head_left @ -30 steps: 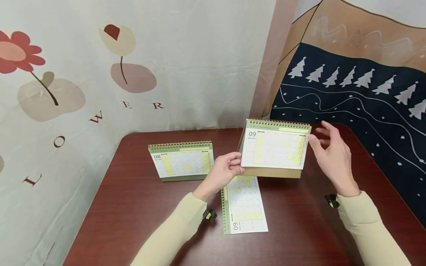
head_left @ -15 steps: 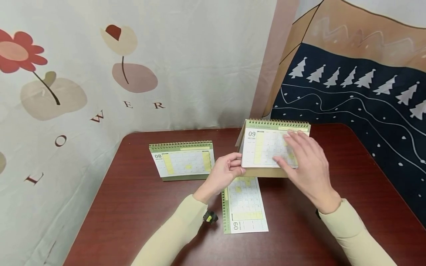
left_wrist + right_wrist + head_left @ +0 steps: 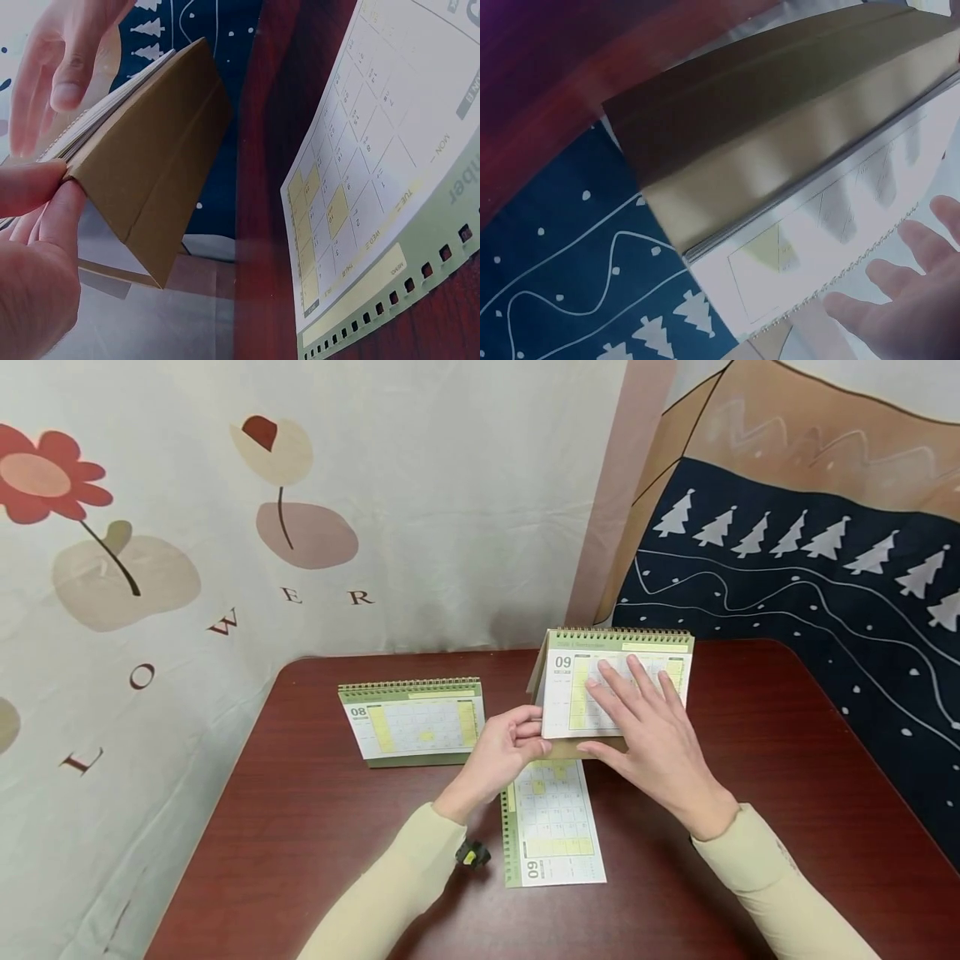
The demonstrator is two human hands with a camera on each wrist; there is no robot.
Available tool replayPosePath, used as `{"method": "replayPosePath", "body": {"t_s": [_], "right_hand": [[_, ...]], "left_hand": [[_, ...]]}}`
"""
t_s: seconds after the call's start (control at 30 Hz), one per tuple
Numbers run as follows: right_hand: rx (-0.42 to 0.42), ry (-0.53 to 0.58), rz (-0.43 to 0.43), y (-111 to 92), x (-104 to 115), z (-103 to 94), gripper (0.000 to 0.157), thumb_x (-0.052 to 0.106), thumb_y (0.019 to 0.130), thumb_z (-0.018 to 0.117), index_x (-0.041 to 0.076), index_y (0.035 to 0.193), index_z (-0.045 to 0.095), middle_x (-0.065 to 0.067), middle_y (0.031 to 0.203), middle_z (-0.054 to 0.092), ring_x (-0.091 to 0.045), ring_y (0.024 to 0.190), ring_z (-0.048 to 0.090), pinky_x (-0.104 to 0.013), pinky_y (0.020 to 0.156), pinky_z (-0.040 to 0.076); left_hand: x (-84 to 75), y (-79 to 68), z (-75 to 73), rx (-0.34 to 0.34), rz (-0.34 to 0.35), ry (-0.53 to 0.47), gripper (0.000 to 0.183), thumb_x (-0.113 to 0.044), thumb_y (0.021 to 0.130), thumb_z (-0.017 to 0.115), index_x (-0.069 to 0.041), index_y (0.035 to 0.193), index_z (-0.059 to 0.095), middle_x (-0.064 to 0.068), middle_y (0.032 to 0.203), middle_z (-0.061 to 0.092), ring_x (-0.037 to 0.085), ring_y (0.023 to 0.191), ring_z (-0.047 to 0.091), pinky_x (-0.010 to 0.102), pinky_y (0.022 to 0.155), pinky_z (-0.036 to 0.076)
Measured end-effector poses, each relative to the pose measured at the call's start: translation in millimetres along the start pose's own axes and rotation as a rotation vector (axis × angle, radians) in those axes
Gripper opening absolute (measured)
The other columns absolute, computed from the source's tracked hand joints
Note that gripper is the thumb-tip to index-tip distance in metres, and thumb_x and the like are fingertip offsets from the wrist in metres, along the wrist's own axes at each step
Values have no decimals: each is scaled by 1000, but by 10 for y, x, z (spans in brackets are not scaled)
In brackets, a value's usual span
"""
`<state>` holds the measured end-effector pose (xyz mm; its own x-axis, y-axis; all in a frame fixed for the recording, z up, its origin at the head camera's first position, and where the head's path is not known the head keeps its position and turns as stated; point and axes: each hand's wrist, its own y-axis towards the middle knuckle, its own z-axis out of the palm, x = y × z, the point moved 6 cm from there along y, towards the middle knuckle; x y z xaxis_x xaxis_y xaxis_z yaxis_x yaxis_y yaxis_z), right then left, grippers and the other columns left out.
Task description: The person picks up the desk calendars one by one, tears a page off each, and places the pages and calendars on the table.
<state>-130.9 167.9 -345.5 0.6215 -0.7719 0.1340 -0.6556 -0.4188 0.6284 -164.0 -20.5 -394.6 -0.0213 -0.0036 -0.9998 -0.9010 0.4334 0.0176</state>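
Leftward comes the right hand (image 3: 660,743), fingers spread over the 09 desk calendar (image 3: 567,700), whose lower left corner the left hand (image 3: 497,750) pinches, right of the 08 desk calendar (image 3: 412,728) (a loose 09 page (image 3: 558,827) lies nearer).

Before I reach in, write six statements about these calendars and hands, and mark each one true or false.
1. The left hand pinches the 09 desk calendar by its edge. True.
2. The 09 desk calendar is folded flat. False: its cardboard base is opened into a tent shape.
3. The right hand is spread in front of the 09 desk calendar's page. True.
4. The loose 09 sheet lies on the table. True.
5. A metal coil runs through the loose 09 sheet's holes. False: the left wrist view shows them bare.
6. No other calendar stands on the table. False: the 08 desk calendar stands left of the 09 one.
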Motion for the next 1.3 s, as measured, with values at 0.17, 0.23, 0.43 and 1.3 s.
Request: {"method": "replayPosePath", "body": {"t_s": [0.17,0.23,0.43,1.3], "right_hand": [[10,4,-7,23,24,47,80,68,94,57,13,152,52,-11,162,42,-39,153,27,-66,121,17],[14,6,-8,34,35,60,80,68,93,59,13,152,52,-11,162,43,-39,153,28,-66,121,17],[22,-1,-30,67,85,77,75,61,93,65,11,148,55,-13,160,45,-41,151,32,-61,122,21],[-8,-12,-74,84,115,48,60,49,95,70,10,140,63,-15,155,51,-41,147,39,-58,120,29]], "left_hand": [[1,-6,3,6,7,-2,43,13,94,61,9,136,57,26,128,68,31,111,71,33,92,58],[2,-10,4,7,7,-3,43,13,94,61,9,136,57,26,128,68,32,111,71,33,92,58],[30,-11,1,10,0,-3,43,13,94,61,8,137,57,26,129,68,33,112,71,33,93,58],[16,-13,0,12,21,4,44,13,94,60,8,137,57,26,130,67,34,115,69,34,94,57]]}}
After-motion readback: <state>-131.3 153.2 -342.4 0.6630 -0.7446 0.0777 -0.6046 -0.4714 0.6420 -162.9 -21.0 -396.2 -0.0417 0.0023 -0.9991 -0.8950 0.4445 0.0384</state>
